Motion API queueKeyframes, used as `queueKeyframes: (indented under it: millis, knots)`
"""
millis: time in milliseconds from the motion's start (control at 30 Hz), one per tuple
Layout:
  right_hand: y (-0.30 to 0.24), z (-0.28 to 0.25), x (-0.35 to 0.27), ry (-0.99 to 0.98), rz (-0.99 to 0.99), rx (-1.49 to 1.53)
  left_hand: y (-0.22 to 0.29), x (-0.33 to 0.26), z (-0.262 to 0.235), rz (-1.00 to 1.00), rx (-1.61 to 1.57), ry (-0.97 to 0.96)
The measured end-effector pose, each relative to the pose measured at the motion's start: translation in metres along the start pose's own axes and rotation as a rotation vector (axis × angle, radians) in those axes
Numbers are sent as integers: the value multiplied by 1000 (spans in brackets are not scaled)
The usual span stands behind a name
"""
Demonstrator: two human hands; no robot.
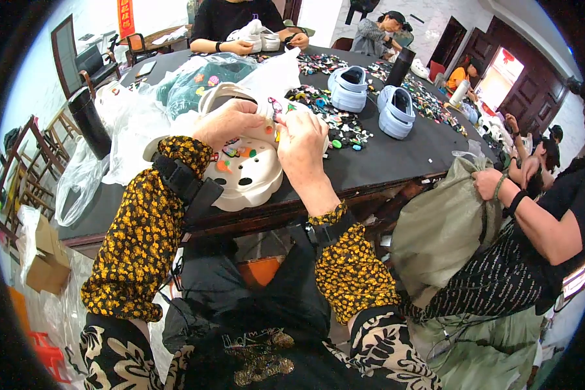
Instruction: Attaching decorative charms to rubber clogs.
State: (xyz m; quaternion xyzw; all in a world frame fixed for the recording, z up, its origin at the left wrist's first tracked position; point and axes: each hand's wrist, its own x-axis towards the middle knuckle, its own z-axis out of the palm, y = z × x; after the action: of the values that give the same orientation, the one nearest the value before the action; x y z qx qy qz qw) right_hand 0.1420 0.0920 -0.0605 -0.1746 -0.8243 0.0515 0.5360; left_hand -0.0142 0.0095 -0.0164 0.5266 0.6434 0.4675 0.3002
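At the near table edge [370, 172], a cream clog [250, 172] is steadied by the left hand [227, 120] curled over its heel, so that a small charm, barely visible, can be pressed in by the right hand's [302, 143] pinched fingertips.

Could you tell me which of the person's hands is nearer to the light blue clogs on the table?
Right. The right hand is beside the light blue clogs; the left hand is further left, on the cream clog.

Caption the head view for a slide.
Both hands, left hand and right hand, hold a cream clog over a dark table strewn with charms.
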Motion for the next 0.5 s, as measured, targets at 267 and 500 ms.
queueKeyframes:
  millis: [267,500]
  knots:
    - [-4,-9,-7,-83,-123,-104,10,-6,-1,20,126,5]
    - [1,-16,-7,-203,-104,-157,19,-10,4,55,211,24]
